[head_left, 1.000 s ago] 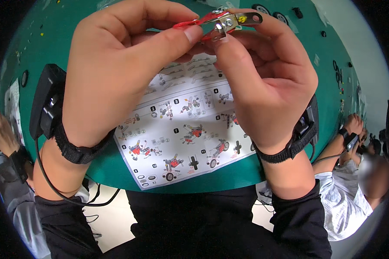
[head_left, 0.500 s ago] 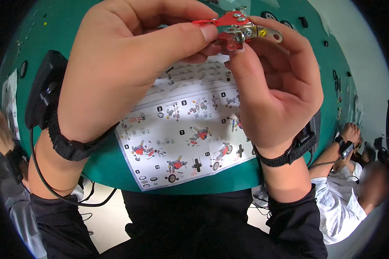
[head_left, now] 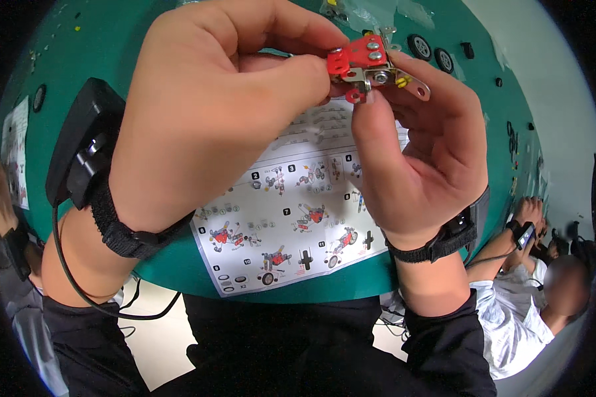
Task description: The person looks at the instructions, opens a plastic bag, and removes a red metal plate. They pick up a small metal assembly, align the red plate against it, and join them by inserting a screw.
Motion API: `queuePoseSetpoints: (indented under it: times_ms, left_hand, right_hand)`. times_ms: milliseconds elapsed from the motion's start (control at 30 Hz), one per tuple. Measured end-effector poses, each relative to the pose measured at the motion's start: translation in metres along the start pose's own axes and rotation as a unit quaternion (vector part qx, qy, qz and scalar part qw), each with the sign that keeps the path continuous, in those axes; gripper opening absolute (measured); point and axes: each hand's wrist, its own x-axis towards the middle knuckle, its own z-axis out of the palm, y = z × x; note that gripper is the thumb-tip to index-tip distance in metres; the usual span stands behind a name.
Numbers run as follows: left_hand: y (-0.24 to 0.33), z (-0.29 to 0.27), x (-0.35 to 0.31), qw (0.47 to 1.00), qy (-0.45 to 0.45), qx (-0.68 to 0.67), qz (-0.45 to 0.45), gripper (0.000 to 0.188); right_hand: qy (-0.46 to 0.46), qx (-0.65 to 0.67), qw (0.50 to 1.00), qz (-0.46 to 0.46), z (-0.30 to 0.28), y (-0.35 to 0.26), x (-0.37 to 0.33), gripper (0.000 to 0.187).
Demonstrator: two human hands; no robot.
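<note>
Above the table my two hands hold a small metal toy model between them. It has red plates with silver screws, bent silver strips and a yellow piece at its right. My left hand pinches the red left end between thumb and fingers. With thumb and forefinger, my right hand grips the silver bracket side; its other fingers curl behind. Below lies a white instruction sheet with numbered assembly drawings, partly covered by both hands. The fingertips behind the model are hidden.
On the green table, black wheels and clear plastic bags lie beyond my hands. Small black parts are scattered at the right. A person in white sits at the right; another person's hand shows at the far left.
The model has turned so its red plate faces me more fully, and it sits slightly lower. My left hand has shifted right with it. Both hands keep their hold.
</note>
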Motion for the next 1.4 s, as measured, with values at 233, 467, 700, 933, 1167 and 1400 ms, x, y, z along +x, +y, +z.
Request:
queuePoseSetpoints:
  times_ms: [233, 467, 700, 933, 1167, 1400]
  left_hand:
    - [-0.036, -0.003, 0.007, 0.993, -0.008, -0.098, 0.072, 0.025]
    - [0.005, -0.001, 0.001, 1.000, -0.005, -0.009, -0.007, 0.025]
    - [0.000, 0.000, 0.003, 0.999, -0.008, -0.034, -0.017, 0.025]
    - [-0.011, 0.010, -0.003, 0.987, 0.001, -0.148, 0.061, 0.026]
    - [-0.024, 0.006, -0.001, 0.988, -0.008, -0.127, 0.083, 0.025]
    - [-0.007, -0.001, 0.003, 0.991, -0.030, 0.054, 0.122, 0.023]
  right_hand:
    - [-0.007, -0.008, 1.000, 0.028, -0.005, -0.003, 0.001, 0.036]
    - [-0.012, -0.012, 1.000, 0.022, -0.008, 0.001, 0.002, 0.036]
    - [0.005, 0.059, 0.997, 0.046, -0.005, -0.001, 0.001, 0.035]
    - [-0.006, 0.042, 0.998, 0.043, -0.009, -0.003, 0.002, 0.035]
    - [0.006, 0.061, 0.996, 0.057, -0.007, -0.004, 0.001, 0.035]
    - [0.037, 0.130, 0.988, 0.074, -0.006, -0.004, 0.001, 0.029]
